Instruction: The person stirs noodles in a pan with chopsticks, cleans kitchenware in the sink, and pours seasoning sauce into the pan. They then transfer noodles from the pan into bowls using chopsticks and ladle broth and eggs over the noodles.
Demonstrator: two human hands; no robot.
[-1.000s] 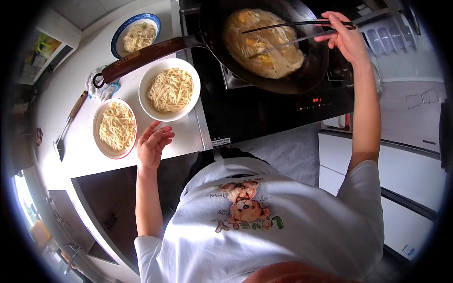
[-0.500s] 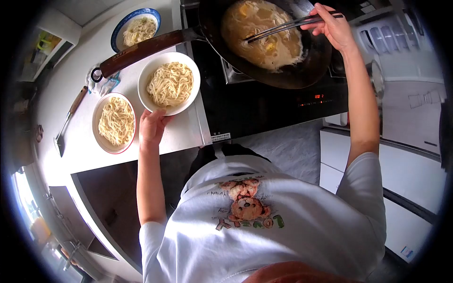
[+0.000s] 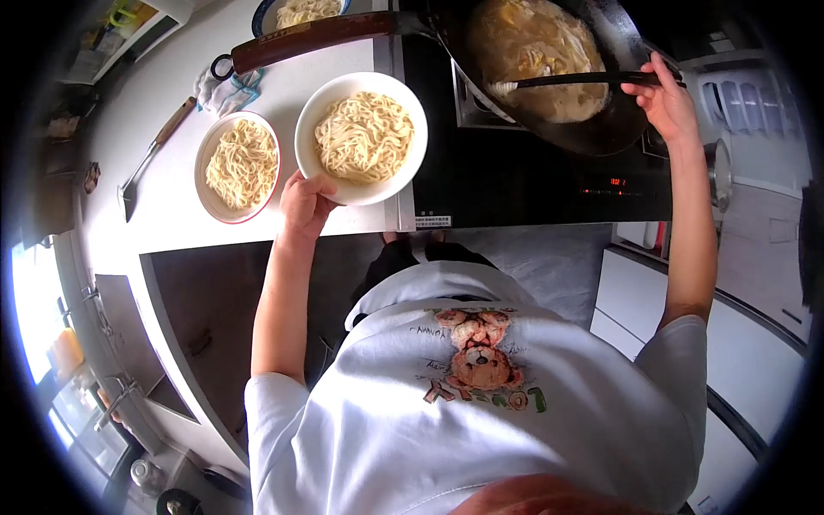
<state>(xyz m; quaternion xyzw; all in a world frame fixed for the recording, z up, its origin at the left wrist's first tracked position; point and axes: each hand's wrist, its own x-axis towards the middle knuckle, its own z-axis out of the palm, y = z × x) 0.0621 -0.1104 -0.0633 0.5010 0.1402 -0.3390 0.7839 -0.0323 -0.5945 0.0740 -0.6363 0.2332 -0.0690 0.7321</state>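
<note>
My left hand (image 3: pixel 307 206) grips the near rim of a white bowl (image 3: pixel 415 137) of noodles (image 3: pixel 365 137), thumb over the edge. The bowl is held above the counter, beside the stove. In my right hand (image 3: pixel 668 101) are dark chopsticks (image 3: pixel 584 79), reaching left across the wok (image 3: pixel 622 39). Something pale, perhaps noodles or egg, is at their tips near the wok's left side. Cloudy broth (image 3: pixel 558 94) with yellow and white pieces fills the wok's bottom. Left of the held bowl stands a red-rimmed bowl (image 3: pixel 206 190) of noodles.
The wok's long brown handle (image 3: pixel 318 39) extends over the counter (image 3: pixel 129 103). A blue-rimmed bowl (image 3: pixel 260 24) with noodles stands behind it. A cloth (image 3: pixel 227 93) and a wooden-handled spatula (image 3: pixel 154 154) lie at left. The black stove (image 3: pixel 515 176) has lit red digits.
The camera view has shifted. The held bowl looks larger and is farther from the red-rimmed bowl. The chopsticks have swung toward the wok's near left side, with pale food at their tips.
</note>
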